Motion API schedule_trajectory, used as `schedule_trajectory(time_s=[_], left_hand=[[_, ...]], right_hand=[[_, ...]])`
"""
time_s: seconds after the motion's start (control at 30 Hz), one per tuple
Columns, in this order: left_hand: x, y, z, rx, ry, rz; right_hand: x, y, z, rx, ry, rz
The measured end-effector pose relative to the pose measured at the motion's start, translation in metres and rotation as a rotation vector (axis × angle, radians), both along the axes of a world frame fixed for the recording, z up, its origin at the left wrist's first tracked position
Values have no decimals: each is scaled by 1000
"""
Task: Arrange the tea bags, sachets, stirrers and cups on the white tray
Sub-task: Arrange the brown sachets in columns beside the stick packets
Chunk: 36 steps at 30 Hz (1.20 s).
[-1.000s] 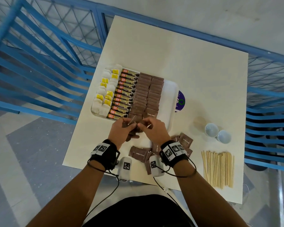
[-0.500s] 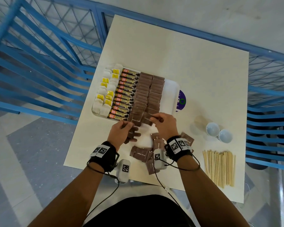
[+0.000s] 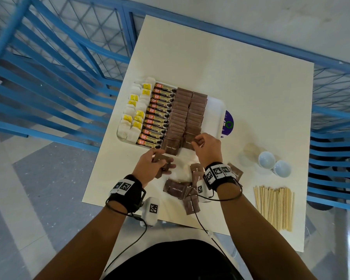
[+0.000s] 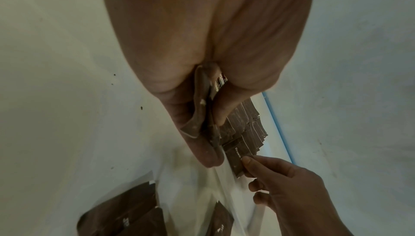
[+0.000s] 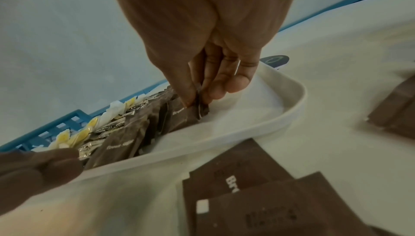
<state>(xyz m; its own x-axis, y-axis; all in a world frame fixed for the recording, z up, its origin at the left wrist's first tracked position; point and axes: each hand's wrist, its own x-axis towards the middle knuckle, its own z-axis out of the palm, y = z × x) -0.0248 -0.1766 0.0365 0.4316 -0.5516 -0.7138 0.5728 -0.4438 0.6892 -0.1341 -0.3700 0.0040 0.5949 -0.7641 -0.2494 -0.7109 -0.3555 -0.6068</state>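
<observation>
Filling sugar rows on the white tray [image 3: 215, 110]: right hand [image 3: 206, 147] pinches a brown sachet [image 5: 191, 115] onto it, left hand [image 3: 152, 168] grips spares [image 3: 163, 160]. Stirrers [image 3: 274, 207], cups [image 3: 274, 164] wait on the table.

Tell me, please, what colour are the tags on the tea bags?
Yellow: the tea bags are white with yellow tags, clearest in the head view.

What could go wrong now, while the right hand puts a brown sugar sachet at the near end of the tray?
1. The right hand pinches a brown sugar sachet by one corner at the white tray rim; it may land crooked or disturb the overlapped row.
2. The left hand grips several sachets loosely; one might slip.
3. The right forearm hangs over loose sachets and could sweep them.
</observation>
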Motion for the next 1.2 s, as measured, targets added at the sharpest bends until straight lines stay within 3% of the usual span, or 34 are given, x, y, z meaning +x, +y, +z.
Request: schedule_trajectory(time_s=[0.3, 0.47, 0.57, 0.7, 0.8, 0.93, 1.03, 1.2], left_hand=[[-1, -4, 0, -9, -22, -82], [-3, -9, 4, -32, -15, -20], [-3, -13, 10, -58, -11, -7], [-6, -16, 13, -76, -44, -38], [-9, -16, 13, -78, -63, -67], [-14, -13, 13, -58, -41, -60], [-16, -13, 13, -45, -45, -59], [-18, -14, 14, -38, -63, -75]], right_hand=[[0, 1, 3, -47, -29, -23], [-5, 9, 15, -95, -89, -73], [-6, 19, 21, 67, -154, -42], [-3, 37, 27, 314, -76, 116], [-3, 45, 25, 344, -95, 115], [-7, 44, 25, 402, -174, -77], [-8, 47, 27, 398, -195, -119], [-11, 50, 29, 468, -163, -23]])
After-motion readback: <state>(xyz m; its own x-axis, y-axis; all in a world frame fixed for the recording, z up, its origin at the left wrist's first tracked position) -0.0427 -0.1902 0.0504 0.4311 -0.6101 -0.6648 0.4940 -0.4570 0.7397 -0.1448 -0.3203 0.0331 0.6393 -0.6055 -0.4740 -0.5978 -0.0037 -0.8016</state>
